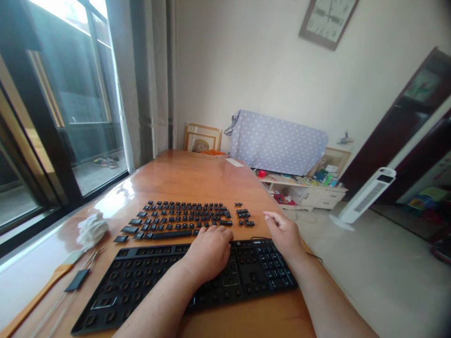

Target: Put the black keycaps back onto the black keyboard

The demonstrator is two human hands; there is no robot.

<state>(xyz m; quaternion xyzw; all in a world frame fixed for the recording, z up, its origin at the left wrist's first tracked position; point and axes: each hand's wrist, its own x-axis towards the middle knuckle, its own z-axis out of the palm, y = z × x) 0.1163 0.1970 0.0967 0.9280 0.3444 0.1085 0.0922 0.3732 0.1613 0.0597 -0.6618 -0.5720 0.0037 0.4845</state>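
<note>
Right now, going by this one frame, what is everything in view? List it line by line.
black plastic keyboard: one, black, near edge of the table, many sockets bare
loose black keycaps: many, black, in rows beyond the keyboard
crumpled white cloth: one, white, left of the keycaps
wooden-handled tool: one, tan, table's left edge
flat black piece: one, black, beside the tool
glossy wooden table: one, orange-brown
square wall clock: one, brown frame, top right
dotted cloth cover: one, pale blue, against the far wall
white tower fan: one, white, floor at right
left hand: fingers curled, on the keyboard's far edge
right hand: open, above the keyboard's right end
</note>
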